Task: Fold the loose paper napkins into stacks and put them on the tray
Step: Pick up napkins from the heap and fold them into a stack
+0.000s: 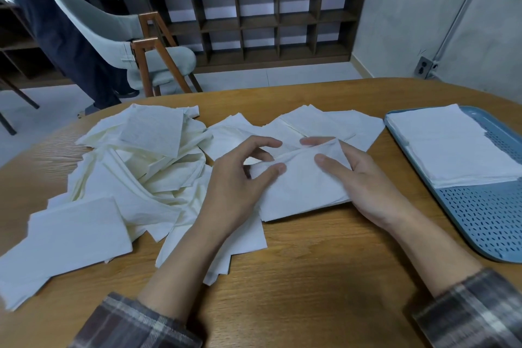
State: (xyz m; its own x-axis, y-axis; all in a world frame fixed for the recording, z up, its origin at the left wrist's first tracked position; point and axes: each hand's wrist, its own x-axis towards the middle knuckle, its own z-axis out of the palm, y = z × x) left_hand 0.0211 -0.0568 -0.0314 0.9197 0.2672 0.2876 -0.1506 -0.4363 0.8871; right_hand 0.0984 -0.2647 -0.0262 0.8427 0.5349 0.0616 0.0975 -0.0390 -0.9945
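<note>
Pinching top flap of napkin [299, 189] between thumb and forefinger of left hand [240, 178], guessing to line up crease. Clamping right edge with right hand [364, 178], thumb on top, probably stopping slide on worktop [310, 277]. Holding it right between both hands. Looking thin, white, soft, bit rumpled. Working with loose pile [135, 167] heaped left of left hand, having finished stack [452, 147] sitting on tray [485, 223] just right of right hand, handy for drop-off.

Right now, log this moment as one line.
step: folding napkin | left hand: pinches it | right hand: grips it | tray: one folded stack | loose pile: table, left side
</note>
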